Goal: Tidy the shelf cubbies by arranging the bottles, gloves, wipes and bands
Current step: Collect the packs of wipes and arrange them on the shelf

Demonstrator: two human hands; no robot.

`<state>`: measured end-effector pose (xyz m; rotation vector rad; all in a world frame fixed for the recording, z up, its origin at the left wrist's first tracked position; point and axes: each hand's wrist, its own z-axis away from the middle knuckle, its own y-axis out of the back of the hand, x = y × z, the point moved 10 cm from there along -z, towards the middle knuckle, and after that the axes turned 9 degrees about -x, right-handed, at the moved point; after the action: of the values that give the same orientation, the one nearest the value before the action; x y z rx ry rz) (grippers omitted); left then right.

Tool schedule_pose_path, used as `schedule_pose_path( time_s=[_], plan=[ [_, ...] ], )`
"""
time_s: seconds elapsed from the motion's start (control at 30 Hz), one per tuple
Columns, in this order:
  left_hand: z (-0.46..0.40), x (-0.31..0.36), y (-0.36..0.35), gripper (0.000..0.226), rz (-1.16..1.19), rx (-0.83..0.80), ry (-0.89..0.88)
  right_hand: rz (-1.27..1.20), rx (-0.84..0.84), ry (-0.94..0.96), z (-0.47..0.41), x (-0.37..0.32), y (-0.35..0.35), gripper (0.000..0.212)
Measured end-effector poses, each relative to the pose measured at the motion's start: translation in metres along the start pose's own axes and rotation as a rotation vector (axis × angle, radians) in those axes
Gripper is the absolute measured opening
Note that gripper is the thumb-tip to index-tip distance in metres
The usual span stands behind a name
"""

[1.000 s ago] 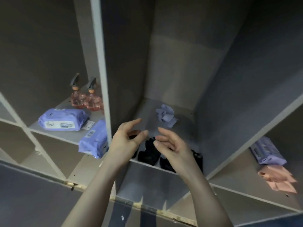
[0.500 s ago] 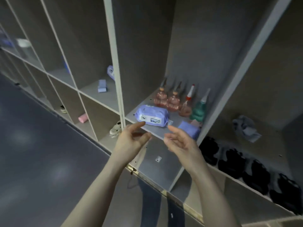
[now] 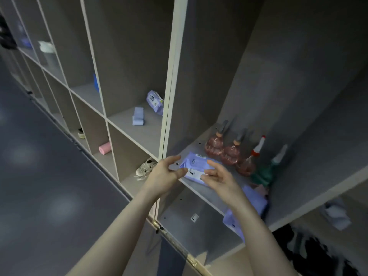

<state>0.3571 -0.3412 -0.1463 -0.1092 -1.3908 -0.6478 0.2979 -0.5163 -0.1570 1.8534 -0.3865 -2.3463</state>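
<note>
The wipes pack (image 3: 196,169) lies at the shelf (image 3: 209,194) edge. Both hands (image 3: 196,175), empty and released, flank it; each should probably grasp one end squarely.

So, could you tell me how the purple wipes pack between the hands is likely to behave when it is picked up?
The wipes pack looks like a soft film pouch, so it will probably sag or dent rather than stay stiff. Lying flat on the shelf, it should not roll. Its glossy wrapper may be slightly slippery, so both open hands, left hand and right hand, seem sensible.
</note>
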Motion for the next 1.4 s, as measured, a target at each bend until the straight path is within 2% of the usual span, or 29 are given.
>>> schedule_pose_path(
  time_s=[0.13,0.27,0.4,0.47,0.53,0.67,0.73,0.83,0.93,1.03,1.13,1.2,1.23,1.27,1.3,1.37,1.4],
  plan=[
    [-0.050,-0.010,0.003,0.053,-0.028,-0.067,0.012,0.058,-0.024,-0.089,-0.063,0.021,0.003,0.056],
    [-0.086,-0.028,-0.013,0.055,0.064,-0.139,0.090,0.197,-0.078,-0.157,-0.107,0.048,-0.001,0.068],
    [-0.116,-0.055,-0.023,0.057,0.028,-0.196,0.181,0.847,-0.125,-0.128,-0.139,0.063,0.009,0.088],
    [-0.126,-0.067,-0.024,0.057,0.005,-0.213,0.233,1.118,-0.244,-0.226,-0.146,0.090,0.011,0.104],
    [-0.137,-0.075,-0.026,0.057,-0.010,-0.242,0.262,1.264,-0.290,-0.297,-0.153,0.107,0.014,0.116],
    [-0.162,-0.077,-0.026,0.054,-0.068,-0.292,0.280,1.383,-0.206,-0.285,-0.169,0.093,0.015,0.117],
    [-0.175,-0.075,-0.026,0.053,-0.097,-0.310,0.275,1.305,-0.188,-0.335,-0.173,0.094,0.014,0.119],
    [-0.187,-0.076,-0.030,0.050,-0.158,-0.351,0.289,1.024,-0.137,-0.414,-0.173,0.107,0.018,0.117],
    [-0.194,-0.079,-0.040,0.038,-0.234,-0.436,0.298,0.750,-0.085,-0.454,-0.174,0.114,0.022,0.111],
    [-0.192,-0.084,-0.051,0.044,-0.230,-0.496,0.353,0.262,0.066,-0.420,-0.170,0.121,0.030,0.097],
    [-0.185,-0.080,-0.071,0.056,-0.069,-0.572,0.390,-0.103,0.180,-0.377,-0.157,0.116,0.028,0.079],
    [-0.187,-0.065,-0.078,0.047,0.048,-0.524,0.330,-0.241,0.227,-0.335,-0.151,0.107,0.021,0.082],
    [-0.188,-0.056,-0.077,0.038,0.071,-0.469,0.283,-0.304,0.265,-0.305,-0.146,0.103,0.021,0.089],
    [-0.188,-0.048,-0.075,0.040,0.086,-0.427,0.247,-0.342,0.282,-0.277,-0.140,0.098,0.021,0.100],
    [-0.187,-0.043,-0.076,0.055,0.105,-0.407,0.214,-0.349,0.266,-0.252,-0.136,0.093,0.017,0.104],
    [-0.182,-0.037,-0.077,0.093,0.198,-0.403,0.176,-0.276,0.193,-0.198,-0.123,0.078,0.010,0.084],
    [-0.179,-0.041,-0.076,0.102,0.233,-0.405,0.165,-0.249,0.184,-0.180,-0.115,0.069,0.008,0.076]
  ],
)
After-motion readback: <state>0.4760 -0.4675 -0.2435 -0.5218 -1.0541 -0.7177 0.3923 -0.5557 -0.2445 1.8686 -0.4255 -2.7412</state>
